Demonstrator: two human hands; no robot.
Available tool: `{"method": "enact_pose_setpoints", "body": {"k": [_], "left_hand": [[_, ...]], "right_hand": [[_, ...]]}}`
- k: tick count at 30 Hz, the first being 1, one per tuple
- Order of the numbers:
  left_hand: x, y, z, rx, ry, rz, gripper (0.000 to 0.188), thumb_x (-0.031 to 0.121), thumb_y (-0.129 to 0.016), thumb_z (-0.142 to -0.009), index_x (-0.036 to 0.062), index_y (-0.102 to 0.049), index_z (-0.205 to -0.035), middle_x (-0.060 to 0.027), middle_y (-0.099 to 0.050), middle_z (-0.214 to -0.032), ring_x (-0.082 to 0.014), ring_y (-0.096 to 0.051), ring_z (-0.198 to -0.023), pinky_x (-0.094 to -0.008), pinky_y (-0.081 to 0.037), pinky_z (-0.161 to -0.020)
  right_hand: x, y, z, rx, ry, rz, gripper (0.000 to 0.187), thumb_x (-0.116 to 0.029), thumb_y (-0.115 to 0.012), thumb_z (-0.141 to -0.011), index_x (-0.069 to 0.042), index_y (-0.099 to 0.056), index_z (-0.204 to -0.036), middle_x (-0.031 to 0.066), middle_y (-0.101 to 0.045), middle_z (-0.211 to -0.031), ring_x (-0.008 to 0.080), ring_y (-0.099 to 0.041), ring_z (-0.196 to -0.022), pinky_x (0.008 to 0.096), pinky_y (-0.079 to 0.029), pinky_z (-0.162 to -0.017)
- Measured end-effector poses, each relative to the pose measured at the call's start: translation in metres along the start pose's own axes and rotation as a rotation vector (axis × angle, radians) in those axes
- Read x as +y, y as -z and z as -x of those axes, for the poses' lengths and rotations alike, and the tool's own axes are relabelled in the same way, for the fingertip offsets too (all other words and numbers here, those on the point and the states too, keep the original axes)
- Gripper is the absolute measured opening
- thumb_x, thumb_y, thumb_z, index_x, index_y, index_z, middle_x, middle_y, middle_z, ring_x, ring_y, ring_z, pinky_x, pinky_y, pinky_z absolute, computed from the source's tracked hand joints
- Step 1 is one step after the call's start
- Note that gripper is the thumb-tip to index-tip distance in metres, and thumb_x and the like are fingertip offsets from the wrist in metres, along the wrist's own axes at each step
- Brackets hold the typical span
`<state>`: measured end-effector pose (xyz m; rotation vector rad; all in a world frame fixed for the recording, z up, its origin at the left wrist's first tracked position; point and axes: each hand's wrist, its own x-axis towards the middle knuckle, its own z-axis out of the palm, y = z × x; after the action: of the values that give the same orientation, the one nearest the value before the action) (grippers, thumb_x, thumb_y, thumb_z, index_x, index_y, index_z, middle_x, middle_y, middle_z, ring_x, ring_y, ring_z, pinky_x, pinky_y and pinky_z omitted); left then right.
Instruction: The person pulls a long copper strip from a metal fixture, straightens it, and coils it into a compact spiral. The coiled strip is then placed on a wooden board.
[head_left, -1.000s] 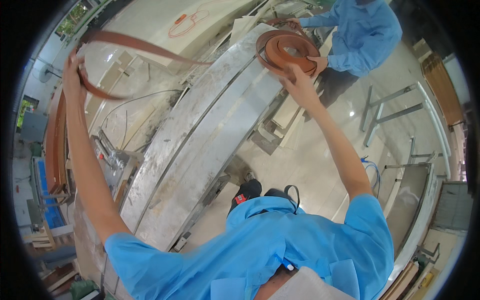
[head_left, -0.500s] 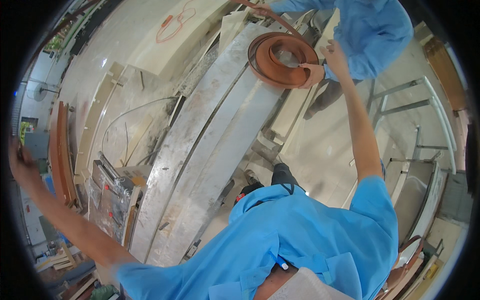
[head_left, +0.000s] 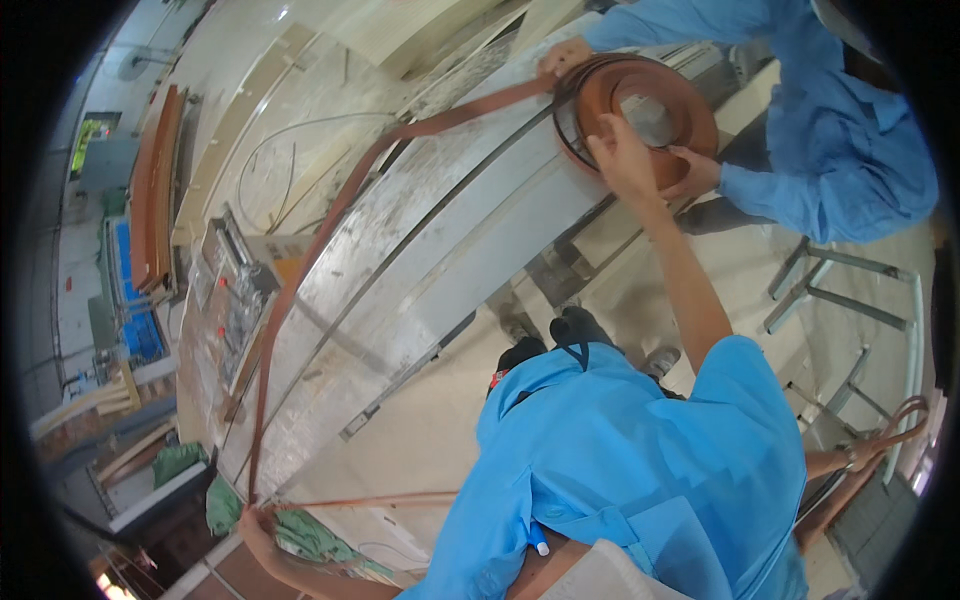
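A long grey metal workbench [head_left: 440,260] is seen running diagonally from lower left to upper right, its surface scuffed and marked. Beyond it, pale curved panels [head_left: 330,60] are stacked, and a bundle of brown strips [head_left: 155,190] is stood at the far left.

A brown edge-banding strip [head_left: 330,230] is laid along the bench. Its long axis follows the bench diagonal: from the coil [head_left: 640,105] at the upper right it runs down and to the left, then bends back near the lower left edge.

The coil is rested on the upper end of the bench. It is steadied on its far and right sides by a co-worker's hands [head_left: 690,170], belonging to a person in a blue shirt.

The right hand [head_left: 622,155] is placed on the near rim of the coil, fingers closed over the outer wraps. The left hand [head_left: 255,525] is stretched out low at the bench's other end, closed around the strip at its bend; the fingers are small and partly hidden there.

The coil is thus held directly under the right hand, while the free length is extended well away toward the left hand.
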<state>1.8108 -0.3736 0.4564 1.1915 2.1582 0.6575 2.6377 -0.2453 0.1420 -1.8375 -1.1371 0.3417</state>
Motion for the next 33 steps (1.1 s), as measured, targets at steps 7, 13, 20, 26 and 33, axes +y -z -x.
{"method": "enact_pose_setpoints", "body": {"k": [7,13,20,26,33], "left_hand": [[0.073,-0.042,0.065,-0.471,0.12,-0.229,0.04,0.027,-0.062,-0.097,-0.0012,-0.07,-0.124,-0.0015,-0.062,-0.063,-0.0075,-0.052,-0.05,-0.024,-0.035,-0.044],[0.138,-0.085,0.09,-0.958,0.035,-0.596,0.033,0.021,-0.062,-0.098,-0.0032,-0.072,-0.118,-0.0049,-0.07,-0.069,-0.0064,-0.051,-0.05,-0.025,-0.039,-0.049],[0.144,-0.21,0.155,-1.684,-0.549,-1.01,0.034,0.029,-0.057,-0.102,-0.0028,-0.068,-0.105,-0.011,-0.077,-0.086,-0.0194,-0.073,-0.062,-0.0329,-0.054,-0.055],[0.147,-0.294,0.17,-2.04,-0.311,-0.475,0.034,0.025,-0.06,-0.1,-0.0012,-0.066,-0.12,-0.0168,-0.076,-0.089,-0.0166,-0.069,-0.062,-0.0265,-0.049,-0.05],[0.161,-0.465,0.174,-2.066,-0.159,0.17,0.027,0.009,-0.06,-0.096,-0.0049,-0.069,-0.118,-0.0126,-0.072,-0.099,-0.0105,-0.061,-0.074,-0.0225,-0.047,-0.063]], "right_hand": [[-0.136,-0.07,0.141,-0.471,0.268,-0.218,0.055,-0.03,-0.069,-0.095,-0.004,-0.055,-0.14,0.0199,-0.061,-0.135,0.0374,-0.062,-0.119,0.0434,-0.05,-0.103],[-0.24,-0.073,0.216,-0.784,0.167,-0.482,0.058,-0.045,-0.06,-0.102,-0.011,-0.049,-0.148,0.0246,-0.061,-0.136,0.0372,-0.069,-0.104,0.0452,-0.054,-0.092],[-0.262,-0.067,0.344,-0.932,0.536,-0.291,0.048,-0.034,-0.055,-0.104,-0.02,-0.051,-0.15,0.0228,-0.064,-0.134,0.0417,-0.069,-0.097,0.0458,-0.054,-0.09],[-0.152,-0.004,0.416,-0.813,-0.474,-1.109,0.052,-0.047,-0.053,-0.106,-0.007,-0.062,-0.138,0.0082,-0.066,-0.133,0.0205,-0.059,-0.126,0.0371,-0.043,-0.108],[-0.084,0.052,0.486,-0.086,-0.084,-0.817,0.04,-0.038,-0.059,-0.106,-0.006,-0.058,-0.129,0.0049,-0.065,-0.113,0.0143,-0.061,-0.106,0.0308,-0.047,-0.096]]}}
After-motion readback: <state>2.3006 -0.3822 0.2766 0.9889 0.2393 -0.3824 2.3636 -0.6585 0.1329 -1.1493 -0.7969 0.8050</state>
